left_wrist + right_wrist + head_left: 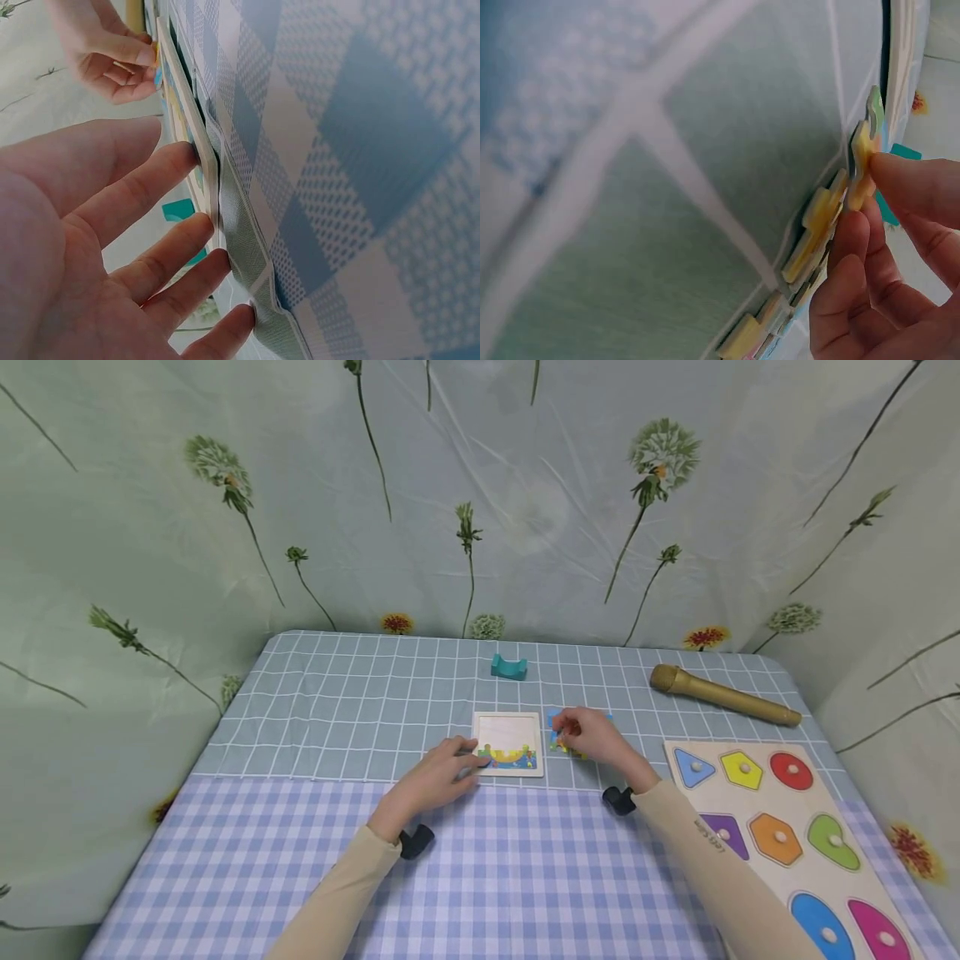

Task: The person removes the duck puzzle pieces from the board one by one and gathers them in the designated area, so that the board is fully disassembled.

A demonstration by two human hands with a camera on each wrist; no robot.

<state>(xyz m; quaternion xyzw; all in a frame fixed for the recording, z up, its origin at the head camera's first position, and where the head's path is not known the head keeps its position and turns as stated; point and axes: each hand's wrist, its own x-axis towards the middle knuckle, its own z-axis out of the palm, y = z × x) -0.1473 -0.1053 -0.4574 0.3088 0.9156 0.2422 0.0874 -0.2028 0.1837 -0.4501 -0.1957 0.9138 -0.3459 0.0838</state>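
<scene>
A shallow wooden puzzle tray (507,729) lies on the table, with a colourful strip of fitted pieces (517,760) along its near side. My left hand (441,772) rests at the tray's near left corner. Its fingers are extended, and in the left wrist view the fingertips (196,225) touch the tray's edge. Just right of the tray, my right hand (597,737) pinches a yellow and green jigsaw piece (861,161) between thumb and fingers. Several loose jigsaw pieces (810,236) lie below that hand, partly hidden by it in the head view.
A teal curved block (509,669) sits behind the tray. At the back right lies a gold microphone (723,695). A wooden shape board (761,800) with knobbed coloured shapes takes up the right side, partly under the right sleeve (720,860).
</scene>
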